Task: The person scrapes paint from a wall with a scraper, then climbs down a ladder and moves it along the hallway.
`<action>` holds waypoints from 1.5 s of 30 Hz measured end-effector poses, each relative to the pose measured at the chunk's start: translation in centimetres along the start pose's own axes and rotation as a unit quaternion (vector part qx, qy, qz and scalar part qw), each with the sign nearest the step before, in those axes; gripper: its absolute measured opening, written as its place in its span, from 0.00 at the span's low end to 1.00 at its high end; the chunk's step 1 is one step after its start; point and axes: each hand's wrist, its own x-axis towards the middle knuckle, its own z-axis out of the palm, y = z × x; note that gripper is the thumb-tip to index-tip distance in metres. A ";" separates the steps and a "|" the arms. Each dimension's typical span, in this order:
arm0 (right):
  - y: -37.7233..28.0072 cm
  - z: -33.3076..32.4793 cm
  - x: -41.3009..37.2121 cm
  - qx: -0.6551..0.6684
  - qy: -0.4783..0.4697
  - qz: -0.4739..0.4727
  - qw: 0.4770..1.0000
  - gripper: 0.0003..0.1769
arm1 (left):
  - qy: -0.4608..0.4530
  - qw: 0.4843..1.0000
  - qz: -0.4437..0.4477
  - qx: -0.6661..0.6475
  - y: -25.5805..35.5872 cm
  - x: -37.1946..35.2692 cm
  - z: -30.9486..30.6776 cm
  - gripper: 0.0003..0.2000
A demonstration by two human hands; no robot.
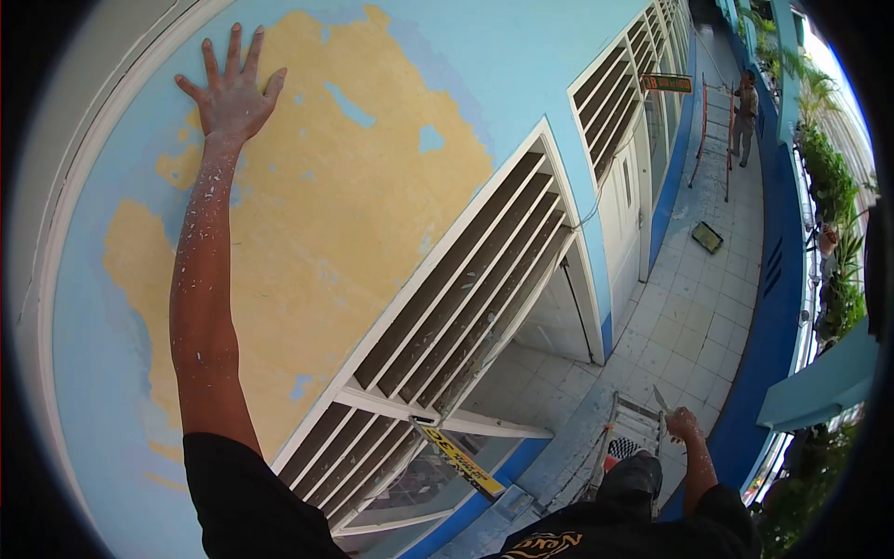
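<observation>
beside louvred vents (466, 289), left hand (233, 93) on wall (372, 168); right hand (683, 424) perhaps holds scraper (659, 399).

Bright daylight comes from the open right side, blown out white at the top corner. The wall (326, 205) and left hand (233, 98) are evenly lit and sharp. Fisheye distortion bends straight lines, and black vignette rings the frame.

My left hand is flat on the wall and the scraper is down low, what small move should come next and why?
Probably lift the right hand with the scraper up to the blue paint fleck beside the left hand: the blade hangs away from the wall, and blue bits dot the bare yellow patch.
</observation>
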 end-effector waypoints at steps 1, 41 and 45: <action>-0.9 -0.7 -2.3 -0.019 0.004 0.003 1.000 0.24 | -0.003 1.000 -0.006 -0.005 1.3 0.7 0.0 0.39; -66.1 -13.5 -16.6 0.234 0.349 -0.567 0.708 0.22 | 0.047 0.947 0.249 -0.196 -21.1 -16.4 5.5 0.38; -67.9 -15.0 -17.9 0.220 0.368 -0.525 0.735 0.20 | 0.036 0.956 0.209 -0.203 -23.4 -20.7 6.6 0.39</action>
